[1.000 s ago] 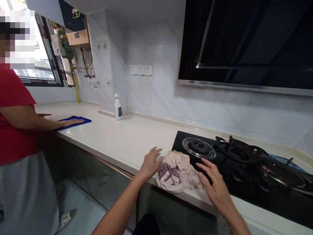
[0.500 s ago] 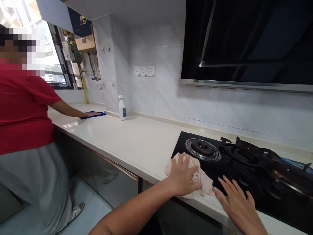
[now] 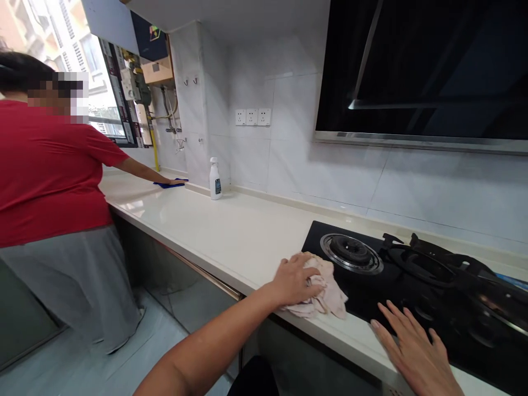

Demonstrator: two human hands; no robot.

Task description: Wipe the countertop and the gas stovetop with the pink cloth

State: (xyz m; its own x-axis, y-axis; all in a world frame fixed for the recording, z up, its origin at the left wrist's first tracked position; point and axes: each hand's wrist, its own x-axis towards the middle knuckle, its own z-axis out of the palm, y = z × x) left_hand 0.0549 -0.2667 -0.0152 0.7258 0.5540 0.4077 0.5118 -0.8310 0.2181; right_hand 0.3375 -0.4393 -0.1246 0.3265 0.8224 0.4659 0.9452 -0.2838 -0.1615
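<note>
Pale marbled wall tiles [image 3: 289, 165], bluish floor [image 3: 136, 352], bright window [image 3: 76, 41] far left.

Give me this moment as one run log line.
left hand: on pale cloth | right hand: open, near cooktop front edge | co-worker's hand: on blue cloth | spray bottle: upright on counter

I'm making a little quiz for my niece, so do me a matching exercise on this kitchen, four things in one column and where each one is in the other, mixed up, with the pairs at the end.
Things:
1. pink cloth
2. blue cloth
3. bottle
4. sockets

Places:
A. in a row of three on the wall
B. under the co-worker's hand
C. standing upright on the counter
D. under the left hand

Pairs: 1-D, 2-B, 3-C, 4-A
</note>
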